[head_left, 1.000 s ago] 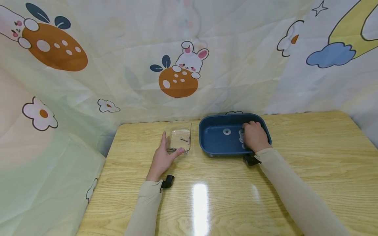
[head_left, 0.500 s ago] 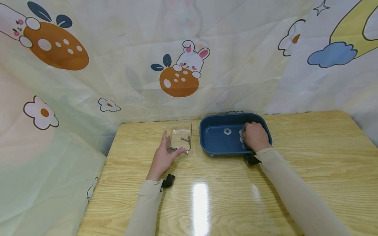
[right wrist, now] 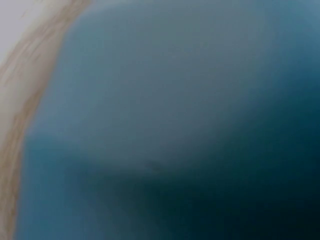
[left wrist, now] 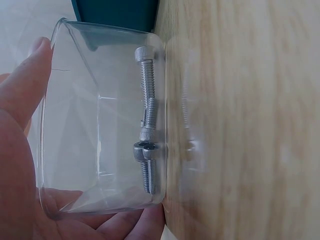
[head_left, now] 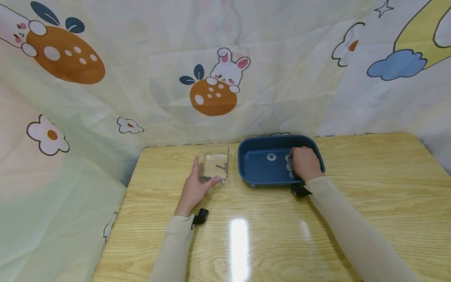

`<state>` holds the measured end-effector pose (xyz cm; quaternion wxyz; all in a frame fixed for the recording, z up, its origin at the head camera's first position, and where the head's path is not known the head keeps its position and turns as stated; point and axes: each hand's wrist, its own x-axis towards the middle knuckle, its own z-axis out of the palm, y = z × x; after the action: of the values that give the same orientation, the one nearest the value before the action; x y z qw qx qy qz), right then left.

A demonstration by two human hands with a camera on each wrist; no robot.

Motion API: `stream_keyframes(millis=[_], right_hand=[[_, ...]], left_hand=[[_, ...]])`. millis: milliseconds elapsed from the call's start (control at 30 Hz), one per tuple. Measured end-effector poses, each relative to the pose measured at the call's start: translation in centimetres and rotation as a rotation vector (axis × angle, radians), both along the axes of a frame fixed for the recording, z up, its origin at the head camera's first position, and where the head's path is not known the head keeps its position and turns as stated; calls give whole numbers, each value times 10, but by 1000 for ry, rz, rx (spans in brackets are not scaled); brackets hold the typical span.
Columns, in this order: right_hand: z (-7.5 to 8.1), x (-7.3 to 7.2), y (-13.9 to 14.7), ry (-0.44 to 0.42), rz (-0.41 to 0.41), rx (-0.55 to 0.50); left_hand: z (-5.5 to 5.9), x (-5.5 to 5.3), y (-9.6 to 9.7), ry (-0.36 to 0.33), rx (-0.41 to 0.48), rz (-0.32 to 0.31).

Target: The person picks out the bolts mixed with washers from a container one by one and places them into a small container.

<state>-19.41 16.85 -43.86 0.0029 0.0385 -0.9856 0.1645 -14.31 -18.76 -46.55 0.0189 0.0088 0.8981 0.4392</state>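
In the head view my left hand holds a clear plastic box on the table, with the thumb at its near side and the fingers along its left side. The left wrist view has the thumb over the rim and fingers curled around the wall. Several socket-head bolts lie inside on the bottom. My right hand reaches into a dark blue bin, fingers curled down over several flat washers. Whether a washer is between the fingertips is hidden. Another washer lies apart on the bin floor.
The wooden table ends at a printed cloth behind the box and bin. The bin stands just right of the box with a narrow gap. The right wrist view is blurred, filled by the blue bin wall.
My right hand's fingers shift slightly among the washers, and more of the washers near the fingertips show now. The left hand and the clear box stay put.
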Motion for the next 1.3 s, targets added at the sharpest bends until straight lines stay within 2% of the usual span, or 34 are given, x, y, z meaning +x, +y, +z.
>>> stream_keyframes(millis=[200,567,900,1300], right_hand=[[-1,-1,1,32,15,-4],[1,4,-2,201,74,-66],[7,7,-10,237,92,-79],[13,10,-25,322,136,-100]], left_hand=[[0,1,1,-3,6,-4],[2,1,1,-3,9,-2],[3,2,1,-6,7,-6],[4,1,1,-6,11,-5]])
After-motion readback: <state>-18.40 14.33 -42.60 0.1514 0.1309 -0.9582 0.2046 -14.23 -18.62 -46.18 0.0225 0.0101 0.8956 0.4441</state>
